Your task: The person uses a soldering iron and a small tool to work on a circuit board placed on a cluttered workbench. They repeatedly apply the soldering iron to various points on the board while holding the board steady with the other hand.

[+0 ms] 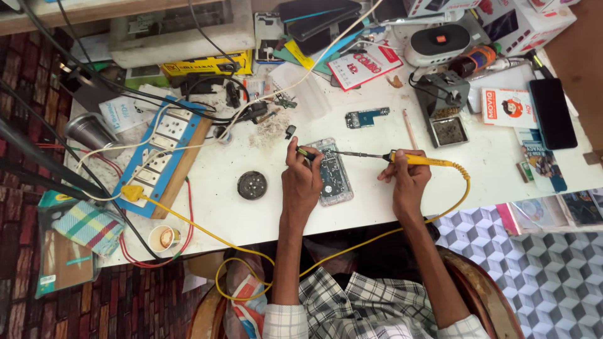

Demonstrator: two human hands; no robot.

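1. Head view: the left hand rests on the white surface at the left edge of an opened phone, its fingers pinched around a thin dark tool, seemingly tweezers, whose tip touches the phone's upper left corner.
2. The right hand grips the yellow handle of a soldering iron; its thin metal shaft runs left, over the top of the phone, towards the tweezers.
3. The phone lies face down near the middle of the surface, back cover off, circuit board showing, between the two hands.
4. The iron's yellow cord loops off the front edge and back up to a blue socket board at the left.
5. A round dark tin sits just left of the left hand; a small loose circuit board lies above the phone.
6. A metal solder stand is at the upper right.
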